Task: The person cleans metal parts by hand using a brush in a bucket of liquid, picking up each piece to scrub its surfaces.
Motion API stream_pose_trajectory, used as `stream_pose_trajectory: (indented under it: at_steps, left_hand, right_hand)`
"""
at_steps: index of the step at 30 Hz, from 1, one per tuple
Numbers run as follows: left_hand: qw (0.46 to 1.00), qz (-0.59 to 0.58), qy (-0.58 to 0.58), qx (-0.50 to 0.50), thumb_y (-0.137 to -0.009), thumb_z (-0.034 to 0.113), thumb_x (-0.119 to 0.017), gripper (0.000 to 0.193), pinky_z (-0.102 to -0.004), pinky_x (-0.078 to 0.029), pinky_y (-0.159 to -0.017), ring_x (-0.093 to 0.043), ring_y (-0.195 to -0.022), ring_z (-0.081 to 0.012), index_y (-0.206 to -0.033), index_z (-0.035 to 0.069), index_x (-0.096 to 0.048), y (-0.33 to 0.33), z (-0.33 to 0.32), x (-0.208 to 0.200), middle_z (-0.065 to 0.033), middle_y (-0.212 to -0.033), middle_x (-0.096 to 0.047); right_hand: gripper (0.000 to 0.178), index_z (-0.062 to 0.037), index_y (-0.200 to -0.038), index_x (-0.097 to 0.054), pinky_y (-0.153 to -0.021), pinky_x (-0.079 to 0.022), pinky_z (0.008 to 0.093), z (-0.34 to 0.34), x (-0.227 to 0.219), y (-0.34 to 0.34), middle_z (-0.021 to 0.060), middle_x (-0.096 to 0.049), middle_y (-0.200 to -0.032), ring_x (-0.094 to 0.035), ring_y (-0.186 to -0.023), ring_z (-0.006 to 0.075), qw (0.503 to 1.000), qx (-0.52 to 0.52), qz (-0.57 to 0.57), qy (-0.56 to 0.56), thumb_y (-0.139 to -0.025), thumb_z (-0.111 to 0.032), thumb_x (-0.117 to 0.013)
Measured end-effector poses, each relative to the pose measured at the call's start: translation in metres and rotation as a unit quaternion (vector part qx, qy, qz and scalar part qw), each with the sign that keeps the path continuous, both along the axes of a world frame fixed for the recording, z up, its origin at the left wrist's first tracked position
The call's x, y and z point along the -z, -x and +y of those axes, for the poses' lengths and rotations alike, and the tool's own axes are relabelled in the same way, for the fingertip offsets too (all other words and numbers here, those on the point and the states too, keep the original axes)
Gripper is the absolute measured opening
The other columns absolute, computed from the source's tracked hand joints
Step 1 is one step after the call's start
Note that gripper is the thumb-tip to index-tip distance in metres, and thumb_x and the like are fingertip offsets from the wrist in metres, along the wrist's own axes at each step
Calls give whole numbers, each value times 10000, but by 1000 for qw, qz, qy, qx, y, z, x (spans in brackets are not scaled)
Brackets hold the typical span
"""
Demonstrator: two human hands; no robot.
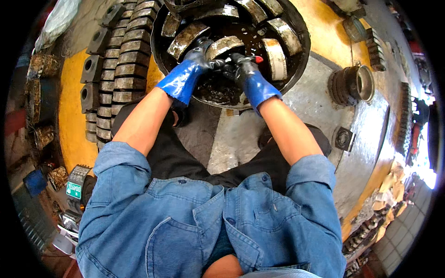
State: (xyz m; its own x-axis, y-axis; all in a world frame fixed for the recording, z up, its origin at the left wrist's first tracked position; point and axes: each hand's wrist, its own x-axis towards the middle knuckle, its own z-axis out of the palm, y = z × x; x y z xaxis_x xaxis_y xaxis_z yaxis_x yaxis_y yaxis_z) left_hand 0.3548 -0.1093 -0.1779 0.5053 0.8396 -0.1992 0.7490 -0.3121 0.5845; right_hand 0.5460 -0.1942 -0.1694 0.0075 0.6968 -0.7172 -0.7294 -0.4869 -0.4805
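Note:
A wide round dark pan holds oily liquid and several curved metal segments. Both my hands are over it in blue gloves blackened with oil. My left hand is closed on the left end of a curved metal segment, which stands tilted near the middle of the pan. My right hand, just to the right, is wrapped round a tool with a red end that sticks out past the fingers. The tool's working end is hidden between the hands, close below the segment.
Stacked ribbed metal pieces stand left of the pan, beside blocks with round holes. A ribbed metal cylinder stands at right, with a small square part on the floor nearer me. My knees flank the pan's near side.

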Motion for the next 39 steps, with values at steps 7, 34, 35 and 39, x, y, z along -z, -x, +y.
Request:
stream_pose_trajectory:
  at_steps: [7,34,35,39]
  left_hand:
    - [999,47,-20,-6,-686,535,-875,1075,-416,-373,-1202,-432,-1437,-360,-1549,115,-391,-8,-6,-10,-180,-1573,-429]
    - [998,-28,0,61,-709,167,-906,1061,-445,-513,-1039,-636,-1203,-302,-1586,193,-310,-28,-32,-15,-157,-1403,-605]
    - [974,-45,222,10,-836,95,-792,854,-446,-512,-1005,-631,-1182,-255,-1565,178,-355,-35,-27,-35,-145,-1290,-667]
    - [990,19,137,40,-989,154,-610,584,-409,-485,-1003,-627,-1162,-212,-1540,148,-414,-7,-30,-44,-131,-1246,-693]
  right_hand:
    - [281,-148,-1118,-734,-877,-568,410,-11,6,-13,141,-746,-1117,-706,-1047,326,644,-340,-620,-293,-867,-271,-710]
    - [324,-89,-1257,-690,-797,-593,345,-29,-30,-60,69,-740,-1118,-705,-898,186,831,-350,-421,-96,-951,-195,-702]
    - [308,-88,-1240,-700,-774,-593,342,-33,-28,-68,72,-744,-1101,-703,-880,181,796,-356,-475,-118,-954,-202,-701]
    - [227,-70,-1125,-743,-857,-570,326,-48,-63,-58,64,-768,-1049,-716,-946,183,759,-355,-530,-131,-920,-168,-740]
